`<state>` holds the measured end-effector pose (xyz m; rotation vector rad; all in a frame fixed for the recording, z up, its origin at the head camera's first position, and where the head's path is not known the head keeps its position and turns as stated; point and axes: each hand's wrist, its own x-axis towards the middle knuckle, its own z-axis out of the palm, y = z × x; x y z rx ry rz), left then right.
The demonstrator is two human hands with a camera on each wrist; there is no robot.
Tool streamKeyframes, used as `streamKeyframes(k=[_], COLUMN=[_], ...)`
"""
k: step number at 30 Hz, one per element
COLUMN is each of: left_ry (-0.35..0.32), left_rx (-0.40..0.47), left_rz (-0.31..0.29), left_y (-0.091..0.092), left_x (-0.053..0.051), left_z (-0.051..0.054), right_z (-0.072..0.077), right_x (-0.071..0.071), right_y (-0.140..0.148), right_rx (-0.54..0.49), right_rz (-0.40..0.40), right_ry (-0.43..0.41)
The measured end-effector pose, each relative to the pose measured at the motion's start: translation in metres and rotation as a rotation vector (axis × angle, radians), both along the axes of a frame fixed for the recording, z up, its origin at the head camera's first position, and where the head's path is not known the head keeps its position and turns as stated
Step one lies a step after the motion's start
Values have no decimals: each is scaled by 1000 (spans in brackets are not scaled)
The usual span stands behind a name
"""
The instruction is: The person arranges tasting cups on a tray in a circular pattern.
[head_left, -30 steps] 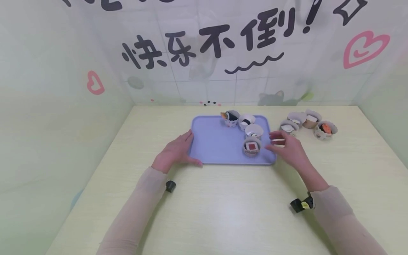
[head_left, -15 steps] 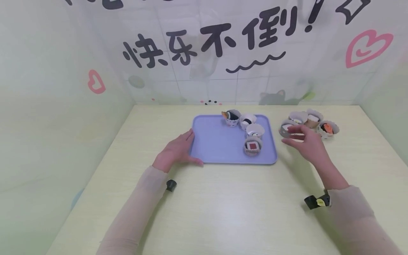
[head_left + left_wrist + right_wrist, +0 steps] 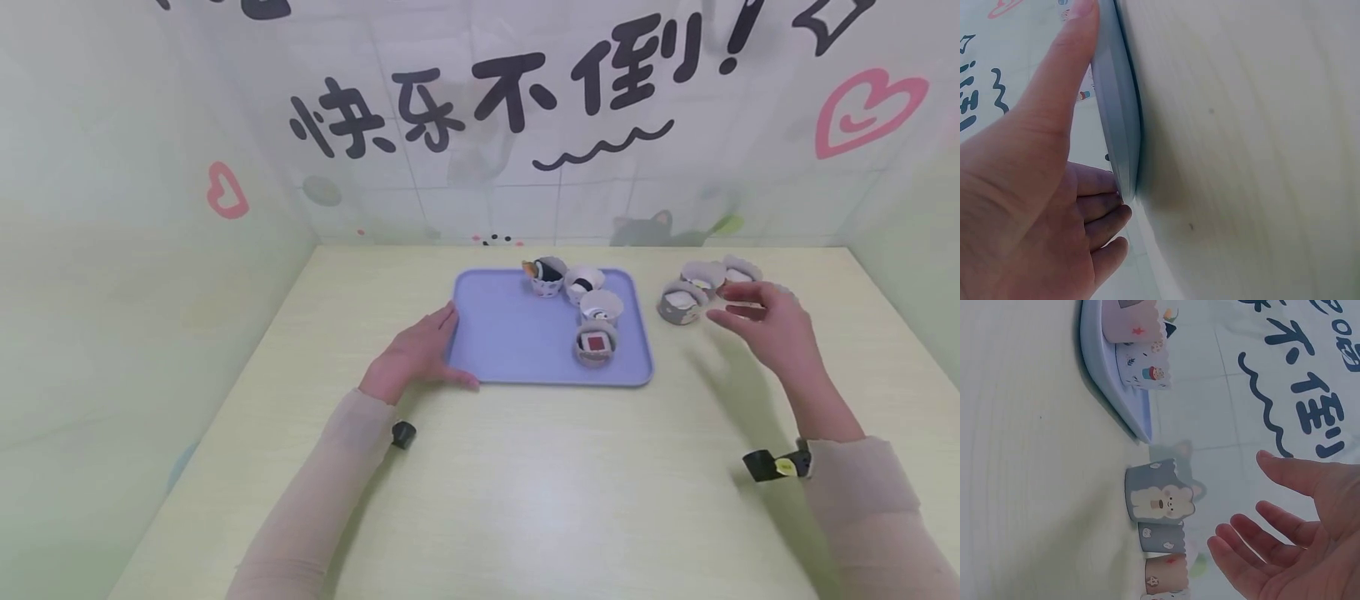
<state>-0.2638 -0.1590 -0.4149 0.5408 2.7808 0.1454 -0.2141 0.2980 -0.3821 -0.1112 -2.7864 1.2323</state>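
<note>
A blue tray lies toward the back of the table, with several paper cups of sushi pieces on its right part, among them one with a red-centred piece. My left hand rests against the tray's left edge, fingers straight and thumb at the front corner; the left wrist view shows the thumb along the rim. Right of the tray stands a group of cups, a grey one nearest. My right hand hovers over the group's right side, fingers apart and holding nothing, hiding part of the cups there.
Behind the table hangs a white sheet with black lettering and pink hearts. Pale green walls stand at the left and right. A black wrist device sits by the right cuff, and another by the left.
My right hand has moved right, from the tray's right edge past the grey cup to the cups farther right. The left hand and the tray have stayed in place.
</note>
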Motion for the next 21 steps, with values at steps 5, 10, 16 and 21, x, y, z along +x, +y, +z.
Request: streamKeyframes(k=[5,10,16,21], left_ry=[1,-2,-3,-10], left_rx=[3,3,-1,-4], left_rz=[0,0,4,7], left_y=[0,0,0,0], left_x=[0,0,0,1], left_z=[0,1,2,2], right_z=[4,6,3,-1], right_x=[-1,-3,-6,-11], right_y=[14,30,43,48], right_rx=[6,-43,-56,-25], right_rz=[-98,-148,-201,-224], right_ry=[-35,-48,-80,-104])
